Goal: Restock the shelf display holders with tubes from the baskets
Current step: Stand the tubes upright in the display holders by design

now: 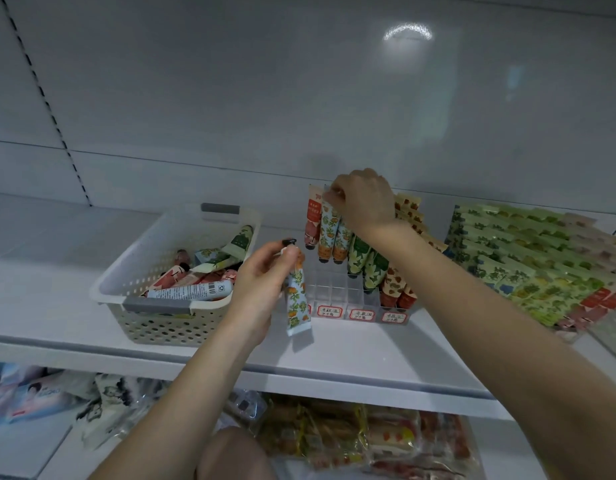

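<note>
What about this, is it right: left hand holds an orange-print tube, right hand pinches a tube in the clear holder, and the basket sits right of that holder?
No. The head view shows the basket left of the clear holder, not right. The left hand does hold the orange-print tube, and the right hand pinches a standing tube in the holder.

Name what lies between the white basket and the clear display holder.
In the head view, the left hand, pinching an orange-patterned tube, hangs there above bare shelf.

We record both forearms [182, 393] bare, the left hand [261, 275] and right hand [363, 199] likewise bare; a bare knee [230, 452] shows at the bottom edge.
</note>
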### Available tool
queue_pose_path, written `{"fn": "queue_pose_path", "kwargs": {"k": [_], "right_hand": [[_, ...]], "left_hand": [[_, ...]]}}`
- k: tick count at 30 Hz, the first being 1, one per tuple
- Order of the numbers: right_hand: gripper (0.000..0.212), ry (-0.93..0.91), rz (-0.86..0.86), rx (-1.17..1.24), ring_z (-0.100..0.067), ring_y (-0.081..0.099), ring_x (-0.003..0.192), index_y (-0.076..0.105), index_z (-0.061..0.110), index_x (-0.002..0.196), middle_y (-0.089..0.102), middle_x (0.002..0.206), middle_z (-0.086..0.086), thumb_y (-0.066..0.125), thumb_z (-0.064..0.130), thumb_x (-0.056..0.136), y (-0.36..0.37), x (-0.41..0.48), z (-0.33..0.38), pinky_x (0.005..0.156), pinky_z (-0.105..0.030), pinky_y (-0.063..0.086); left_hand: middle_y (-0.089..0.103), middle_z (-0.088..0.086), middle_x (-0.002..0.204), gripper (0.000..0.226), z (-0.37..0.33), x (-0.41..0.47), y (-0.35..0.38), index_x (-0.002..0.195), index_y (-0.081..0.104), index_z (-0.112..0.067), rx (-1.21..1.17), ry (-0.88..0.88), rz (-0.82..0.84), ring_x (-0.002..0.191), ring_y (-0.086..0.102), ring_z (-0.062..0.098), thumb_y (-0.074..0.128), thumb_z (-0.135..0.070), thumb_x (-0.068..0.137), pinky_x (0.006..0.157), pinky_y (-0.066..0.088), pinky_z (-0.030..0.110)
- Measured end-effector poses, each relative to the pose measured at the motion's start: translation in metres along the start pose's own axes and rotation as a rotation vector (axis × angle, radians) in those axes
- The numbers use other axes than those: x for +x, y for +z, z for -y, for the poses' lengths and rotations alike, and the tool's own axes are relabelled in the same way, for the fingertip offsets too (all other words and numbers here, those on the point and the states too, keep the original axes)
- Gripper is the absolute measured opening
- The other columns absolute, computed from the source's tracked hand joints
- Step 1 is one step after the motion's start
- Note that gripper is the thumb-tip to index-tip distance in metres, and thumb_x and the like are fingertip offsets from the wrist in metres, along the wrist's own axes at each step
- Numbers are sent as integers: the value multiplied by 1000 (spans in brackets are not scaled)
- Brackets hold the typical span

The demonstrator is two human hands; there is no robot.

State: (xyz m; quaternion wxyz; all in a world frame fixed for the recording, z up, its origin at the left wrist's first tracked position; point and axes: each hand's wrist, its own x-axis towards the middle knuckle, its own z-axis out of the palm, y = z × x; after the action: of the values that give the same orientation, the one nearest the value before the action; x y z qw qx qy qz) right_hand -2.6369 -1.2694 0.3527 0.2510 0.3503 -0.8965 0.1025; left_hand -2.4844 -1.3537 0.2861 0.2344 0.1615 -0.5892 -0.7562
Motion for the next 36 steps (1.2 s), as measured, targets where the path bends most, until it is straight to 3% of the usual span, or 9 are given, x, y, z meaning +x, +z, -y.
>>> {"fn": "queue_pose_path", "kwargs": {"k": [6, 9, 12, 14, 17, 21, 24, 29, 36], "right_hand": [[25, 181, -26, 562, -14, 56, 71, 65, 9, 89, 66, 85, -6, 46, 23, 97, -23, -18, 0, 64, -26, 42], [37, 189, 177, 646, -8, 49, 59, 61, 10, 80, 60, 73, -4, 44, 38, 97, -43, -38, 6, 55, -18, 36], [30, 310, 449, 853, -8, 58, 63, 65, 14, 89, 65, 80, 0, 54, 42, 90, -53, -51, 6, 62, -21, 48], [18, 441, 468, 1082, -7, 63, 64, 64, 15, 91, 68, 83, 1, 66, 31, 84, -53, -53, 3, 64, -21, 51], [17, 570, 312, 1261, -9, 59, 64, 64, 10, 88, 67, 78, -1, 70, 24, 80, -49, -53, -1, 54, -17, 45], [38, 410, -35, 841, -16, 54, 65, 68, -5, 89, 63, 77, -16, 69, 32, 81, -43, -49, -6, 54, -21, 37], [37, 314, -40, 493, -21, 53, 62, 65, -2, 89, 60, 73, -15, 64, 35, 86, -33, -49, -4, 56, -24, 37], [30, 207, -10, 85, -27, 59, 76, 57, 8, 85, 53, 75, -6, 50, 36, 94, -15, -50, -2, 61, -26, 35], [31, 122, -46, -33, -25, 51, 86, 64, 4, 95, 56, 86, -10, 53, 32, 93, 5, -49, -3, 65, -28, 29]], "left_hand": [[69, 3, 85, 12, -14, 5, -4, 99, 59, -9, -280, 66, -25, 80, 66, 12, 57, -7, 87, 78, 56, 26], [69, 6, 78, 6, -20, 5, 0, 86, 54, -7, -488, 50, -86, 76, 69, 14, 55, -1, 88, 80, 57, 30], [68, 4, 76, 10, -23, 2, 9, 82, 53, -8, -590, 58, -115, 74, 69, 12, 54, -1, 89, 81, 56, 28], [69, 7, 85, 2, -18, 2, 13, 91, 53, -4, -562, 71, -87, 80, 69, 12, 54, -4, 90, 82, 56, 27], [65, 9, 106, 19, -6, 2, 9, 106, 53, -7, -231, 117, -63, 100, 65, 18, 58, -14, 89, 87, 53, 30], [61, 1, 105, 25, 26, -3, -7, 113, 57, -12, 640, 310, -97, 94, 57, 16, 59, -22, 90, 81, 41, 23], [63, 8, 111, 32, 59, -9, -24, 119, 57, -7, 1068, 344, -86, 100, 58, 22, 57, -23, 91, 89, 40, 29], [57, 5, 116, 36, 82, -11, -34, 123, 48, -10, 1271, 293, 34, 106, 55, 18, 49, -32, 94, 89, 45, 25], [57, 4, 114, 35, 86, -10, -35, 119, 50, -9, 1371, 363, 33, 104, 55, 17, 43, -34, 96, 85, 43, 24]]}}
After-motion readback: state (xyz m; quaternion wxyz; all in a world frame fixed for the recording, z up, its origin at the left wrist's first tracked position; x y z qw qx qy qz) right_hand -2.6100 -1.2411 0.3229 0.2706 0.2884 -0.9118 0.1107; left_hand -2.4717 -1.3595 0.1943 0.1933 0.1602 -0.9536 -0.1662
